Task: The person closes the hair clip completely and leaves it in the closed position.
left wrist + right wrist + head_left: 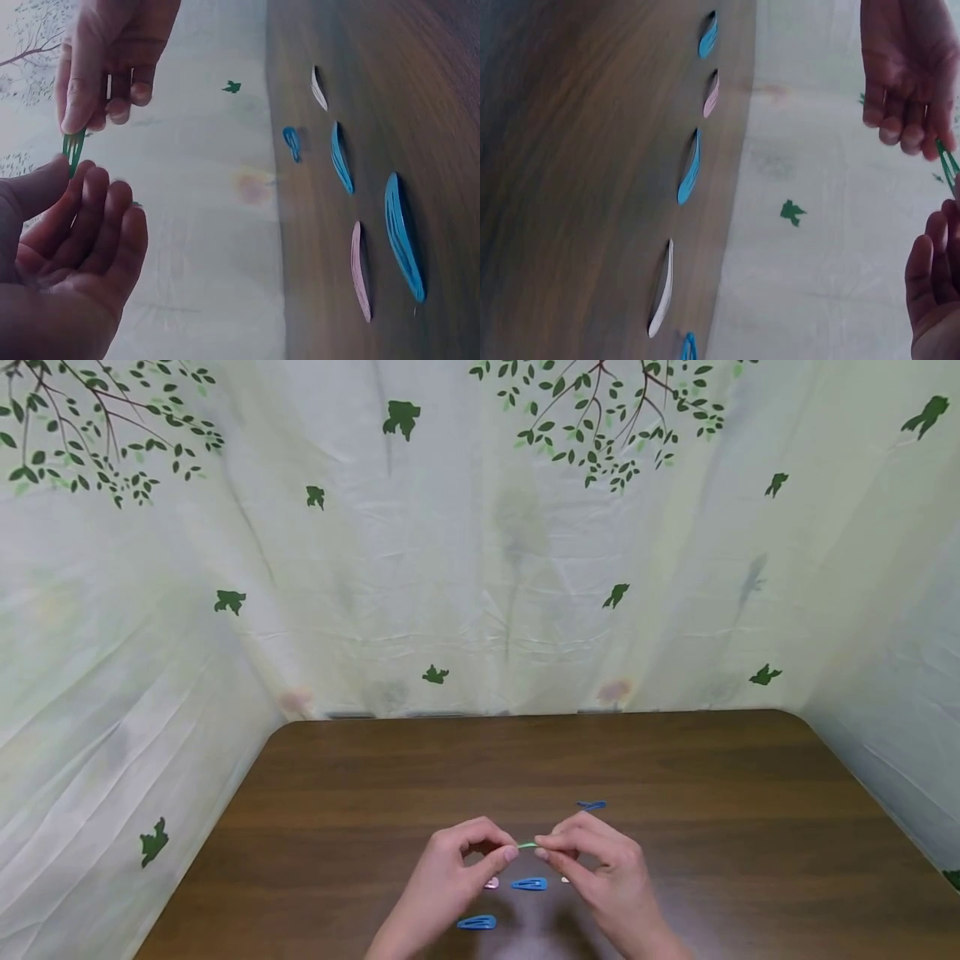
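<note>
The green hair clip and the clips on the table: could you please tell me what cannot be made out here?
- Green clip: head view, mostly covered by both hands' fingertips.
- White clip: head view, hidden behind the right hand.
- Small blue clip: right wrist view, cut off by the bottom edge.

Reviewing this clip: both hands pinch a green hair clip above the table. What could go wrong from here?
The green clip is held only by fingertip pinches of the left hand and right hand; it might slip and drop onto the table. Falling, it could scatter the blue clip and pink clip lying directly below. If it snaps shut, it may nip a finger.
</note>
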A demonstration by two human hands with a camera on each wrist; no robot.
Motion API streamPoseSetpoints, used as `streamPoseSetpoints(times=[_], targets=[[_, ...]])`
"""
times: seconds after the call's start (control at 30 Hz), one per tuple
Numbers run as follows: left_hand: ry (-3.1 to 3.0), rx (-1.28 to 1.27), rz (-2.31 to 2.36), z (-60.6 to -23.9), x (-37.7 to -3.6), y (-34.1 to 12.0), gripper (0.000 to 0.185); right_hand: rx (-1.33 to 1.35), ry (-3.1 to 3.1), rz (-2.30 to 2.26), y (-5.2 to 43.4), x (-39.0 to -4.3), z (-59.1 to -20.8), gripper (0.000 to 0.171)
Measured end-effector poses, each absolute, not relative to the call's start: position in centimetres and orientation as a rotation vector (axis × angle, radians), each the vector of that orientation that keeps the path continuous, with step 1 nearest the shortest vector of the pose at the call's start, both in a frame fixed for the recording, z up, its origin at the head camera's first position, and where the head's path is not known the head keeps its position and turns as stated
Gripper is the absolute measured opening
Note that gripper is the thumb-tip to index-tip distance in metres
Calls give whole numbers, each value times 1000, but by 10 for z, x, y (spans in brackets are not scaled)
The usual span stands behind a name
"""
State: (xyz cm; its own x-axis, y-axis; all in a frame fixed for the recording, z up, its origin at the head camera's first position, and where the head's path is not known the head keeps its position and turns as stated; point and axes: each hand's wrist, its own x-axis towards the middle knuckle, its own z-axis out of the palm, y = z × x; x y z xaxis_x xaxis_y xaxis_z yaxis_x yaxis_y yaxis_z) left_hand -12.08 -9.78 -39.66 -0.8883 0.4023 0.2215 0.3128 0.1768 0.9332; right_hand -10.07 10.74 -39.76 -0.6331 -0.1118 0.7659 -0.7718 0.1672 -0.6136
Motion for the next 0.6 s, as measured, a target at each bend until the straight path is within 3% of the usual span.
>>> streamPoseSetpoints(times=[0.23,0.6], targets=[[2155,600,1888,-396,-122,-102,14,850,-1962,1461,115,-106,-412,34],[2399,793,1786,-403,-122,-101,6,699,-2272,1385,119,-101,-409,17]])
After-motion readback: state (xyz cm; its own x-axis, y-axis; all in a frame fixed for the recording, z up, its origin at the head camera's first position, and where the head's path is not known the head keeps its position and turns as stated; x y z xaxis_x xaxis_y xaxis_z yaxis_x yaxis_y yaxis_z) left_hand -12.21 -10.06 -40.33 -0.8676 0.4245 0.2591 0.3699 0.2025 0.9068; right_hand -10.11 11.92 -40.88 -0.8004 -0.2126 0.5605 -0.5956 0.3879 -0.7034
